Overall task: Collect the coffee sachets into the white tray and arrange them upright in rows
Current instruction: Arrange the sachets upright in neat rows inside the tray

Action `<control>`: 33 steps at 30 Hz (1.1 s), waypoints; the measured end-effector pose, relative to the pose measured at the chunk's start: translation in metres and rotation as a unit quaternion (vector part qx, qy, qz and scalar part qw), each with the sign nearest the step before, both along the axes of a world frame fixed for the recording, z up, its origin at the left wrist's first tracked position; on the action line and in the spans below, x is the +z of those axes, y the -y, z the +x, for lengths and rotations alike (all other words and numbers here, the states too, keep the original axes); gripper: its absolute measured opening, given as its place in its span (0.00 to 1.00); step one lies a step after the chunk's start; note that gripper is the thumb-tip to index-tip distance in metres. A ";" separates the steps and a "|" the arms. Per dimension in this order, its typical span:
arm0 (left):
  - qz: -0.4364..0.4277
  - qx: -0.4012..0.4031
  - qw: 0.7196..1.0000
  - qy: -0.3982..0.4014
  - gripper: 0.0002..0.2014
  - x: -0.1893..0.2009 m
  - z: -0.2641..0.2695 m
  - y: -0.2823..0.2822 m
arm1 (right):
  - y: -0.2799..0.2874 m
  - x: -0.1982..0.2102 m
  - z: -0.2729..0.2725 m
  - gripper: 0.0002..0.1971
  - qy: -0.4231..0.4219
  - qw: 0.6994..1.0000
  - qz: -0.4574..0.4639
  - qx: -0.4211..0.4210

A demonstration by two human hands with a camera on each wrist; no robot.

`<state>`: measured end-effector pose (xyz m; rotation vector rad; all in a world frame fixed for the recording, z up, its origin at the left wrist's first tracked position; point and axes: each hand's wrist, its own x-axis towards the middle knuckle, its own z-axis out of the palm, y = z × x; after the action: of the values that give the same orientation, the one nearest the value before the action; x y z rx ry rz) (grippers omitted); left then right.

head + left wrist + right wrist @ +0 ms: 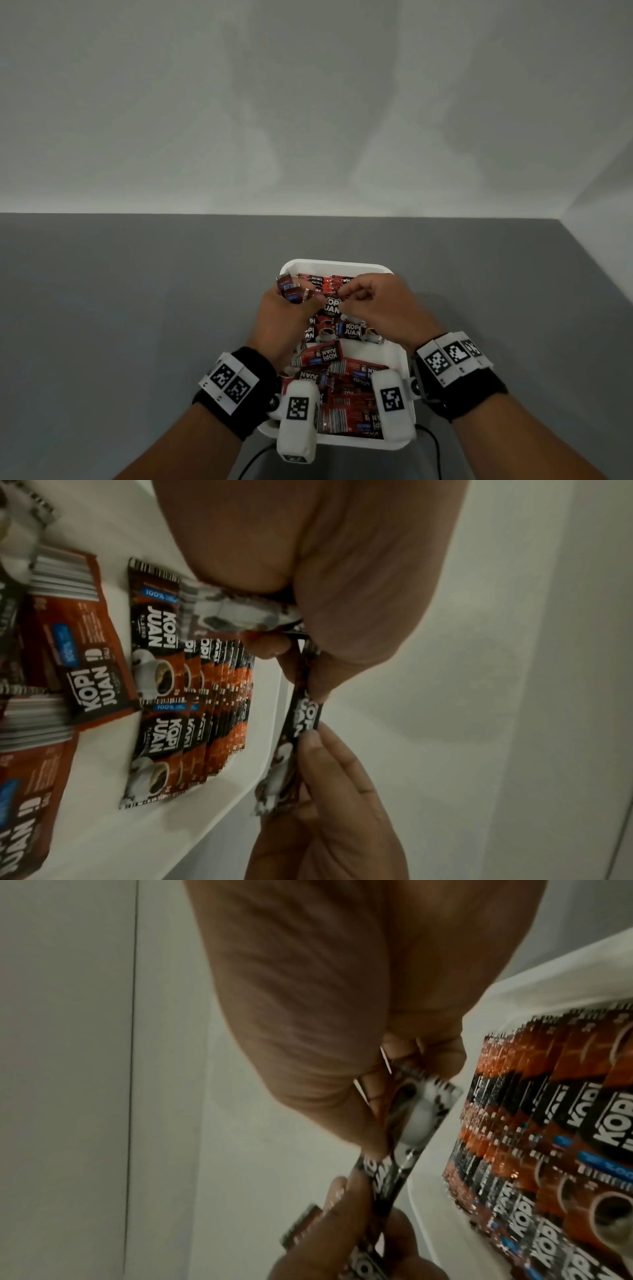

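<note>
The white tray (335, 263) sits on the grey table just in front of me. Red-and-black coffee sachets stand upright in rows (322, 281) (212, 696) (548, 1123) at its far end. Several loose sachets (342, 383) (85, 656) lie flat in its near half. My left hand (308, 298) (301, 653) (359, 1204) grips a small bundle of sachets (291, 289) over the far left corner. My right hand (342, 301) (318, 739) (383, 1110) pinches one sachet (304, 721) (400, 1167), whose other end the left fingers still hold.
Grey tabletop (137, 308) surrounds the tray, with a white wall (308, 102) behind and another on the right. A black cable (435, 442) runs off the table edge near my right forearm.
</note>
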<state>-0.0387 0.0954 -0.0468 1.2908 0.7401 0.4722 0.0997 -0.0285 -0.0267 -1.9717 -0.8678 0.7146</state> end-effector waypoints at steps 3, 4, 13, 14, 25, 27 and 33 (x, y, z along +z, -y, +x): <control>0.016 0.004 1.000 -0.023 0.05 -0.005 -0.002 -0.001 | -0.004 -0.003 0.001 0.03 0.087 0.995 -0.038 0.045; 0.029 0.020 0.999 -0.032 0.05 -0.009 -0.003 -0.004 | -0.004 -0.004 0.003 0.03 0.098 0.992 -0.052 0.053; 0.264 -0.167 0.913 -0.262 0.11 -0.024 -0.013 -0.011 | -0.013 -0.041 0.008 0.07 0.272 0.912 -0.269 0.145; 0.298 -0.209 0.889 -0.278 0.10 -0.027 -0.013 -0.010 | -0.014 -0.043 0.007 0.06 0.301 0.897 -0.287 0.150; 0.436 -0.411 0.692 -0.403 0.20 -0.053 -0.016 -0.003 | -0.017 -0.043 -0.003 0.09 0.365 0.851 -0.335 0.174; 0.438 -0.416 0.688 -0.401 0.21 -0.056 -0.015 -0.005 | -0.014 -0.041 -0.002 0.09 0.353 0.862 -0.321 0.168; 0.449 -0.398 0.703 -0.382 0.33 -0.063 -0.014 -0.008 | 0.006 -0.040 -0.010 0.06 0.256 0.917 -0.254 0.173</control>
<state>-0.0530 0.1033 -0.1097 2.6400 0.5017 -0.5760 0.0901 -0.0344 -0.0667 -2.5654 -1.4920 0.6725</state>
